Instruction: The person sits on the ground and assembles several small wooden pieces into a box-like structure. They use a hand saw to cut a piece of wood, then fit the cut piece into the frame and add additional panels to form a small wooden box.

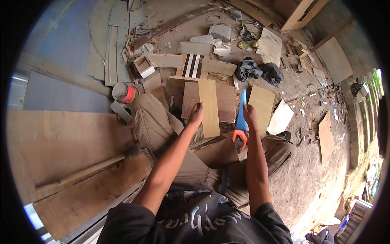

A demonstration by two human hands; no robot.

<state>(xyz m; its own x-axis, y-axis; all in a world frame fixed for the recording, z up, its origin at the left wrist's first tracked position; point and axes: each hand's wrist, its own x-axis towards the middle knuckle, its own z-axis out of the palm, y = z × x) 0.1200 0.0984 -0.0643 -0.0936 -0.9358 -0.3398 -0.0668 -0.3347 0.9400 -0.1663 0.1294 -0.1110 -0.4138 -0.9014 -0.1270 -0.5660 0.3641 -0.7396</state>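
Note:
My left hand (pixel 196 114) is closed on the left edge of a narrow pale wooden board (pixel 209 106), its thumb on the face. The board stands over a square brown wooden panel (pixel 227 103). To the right, my right hand (pixel 250 114) is closed at the right edge of a handsaw with a blue blade (pixel 240 116) and an orange handle (pixel 239 139); the thumb lies on the blade and the other fingers are hidden. The saw's handle points toward me. A second pale board (pixel 261 106) is behind the right hand, close to my knee.
Ahead are boards around white strips (pixel 191 66), a small wooden box (pixel 144 66), black plastic bags (pixel 260 72) and concrete chunks (pixel 219 32). A tin with a red band (pixel 124 93) is by my left knee. A long-handled tool (pixel 93 167) lies on plywood at left.

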